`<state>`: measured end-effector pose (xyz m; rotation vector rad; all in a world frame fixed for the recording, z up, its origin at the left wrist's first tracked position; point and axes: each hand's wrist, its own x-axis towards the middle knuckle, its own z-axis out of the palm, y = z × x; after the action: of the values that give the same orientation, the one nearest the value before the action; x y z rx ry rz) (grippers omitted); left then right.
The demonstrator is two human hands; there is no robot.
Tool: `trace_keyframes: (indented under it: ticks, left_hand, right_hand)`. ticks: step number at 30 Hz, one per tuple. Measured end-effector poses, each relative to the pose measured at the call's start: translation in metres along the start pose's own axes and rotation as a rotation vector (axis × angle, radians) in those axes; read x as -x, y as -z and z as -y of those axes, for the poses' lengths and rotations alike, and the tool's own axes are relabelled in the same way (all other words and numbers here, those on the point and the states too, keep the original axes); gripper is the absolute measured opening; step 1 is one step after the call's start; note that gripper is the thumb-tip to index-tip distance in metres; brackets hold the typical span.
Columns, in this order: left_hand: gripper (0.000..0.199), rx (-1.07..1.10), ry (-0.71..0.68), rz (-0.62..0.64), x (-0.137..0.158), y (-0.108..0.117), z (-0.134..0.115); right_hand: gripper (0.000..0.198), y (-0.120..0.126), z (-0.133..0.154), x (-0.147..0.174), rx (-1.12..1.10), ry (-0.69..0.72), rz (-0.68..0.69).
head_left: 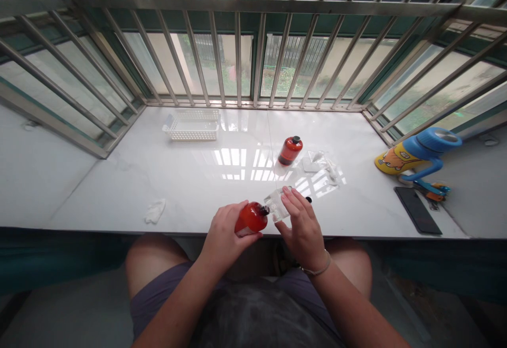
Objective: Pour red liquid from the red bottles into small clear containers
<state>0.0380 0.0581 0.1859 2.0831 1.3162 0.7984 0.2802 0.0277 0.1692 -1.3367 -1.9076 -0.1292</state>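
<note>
My left hand (225,229) is wrapped around a red-orange bottle (252,218), tilted so that its uncapped black-threaded neck points right. That neck meets or nearly meets a clear container (274,205) held in my right hand (301,224). Whether the two touch, and whether any liquid passes, I cannot tell. My right fingers cover much of the clear container. A small black cap-like piece (308,199) shows beside those fingers; what it is attached to is hidden. Beyond my hands, a second red-orange bottle (290,151) with a black top stands upright.
Crumpled clear plastic packaging (322,166) lies right of the standing bottle. A white basket (192,132) sits at the back left, a crumpled white tissue (155,211) at the front left. On the right are a blue-yellow flask (407,152) and a black phone (417,210). Metal bars (237,57) line the back.
</note>
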Motion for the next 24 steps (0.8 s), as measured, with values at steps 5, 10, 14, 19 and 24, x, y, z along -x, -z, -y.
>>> trace_keyframes:
  ticks: [5, 10, 14, 19, 24]
  left_hand:
    - [0.082, 0.008, 0.001, 0.001, 0.0003, -0.0006, 0.0012]
    - [0.082, 0.015, 0.004, 0.005, 0.0001, -0.0012, 0.0022]
    - [0.082, 0.012, 0.004, 0.004, 0.0006, -0.0017, 0.0031]
    - [0.082, 0.007, 0.0, -0.005, 0.0014, -0.0023, 0.0041]
    - [0.081, 0.012, -0.005, -0.004, 0.0013, -0.0019, 0.0039]
  right_hand:
    - [0.073, 0.001, -0.0002, -0.0002, 0.018, 0.011, 0.009]
    - [0.073, 0.0016, -0.0003, -0.0009, 0.028, 0.011, 0.016]
    - [0.073, 0.0025, 0.0007, -0.0016, 0.035, 0.007, 0.021]
    - [0.072, 0.0031, 0.0018, -0.0015, 0.071, 0.005, 0.025]
    - [0.072, 0.0028, 0.0018, -0.0014, 0.109, 0.016, 0.019]
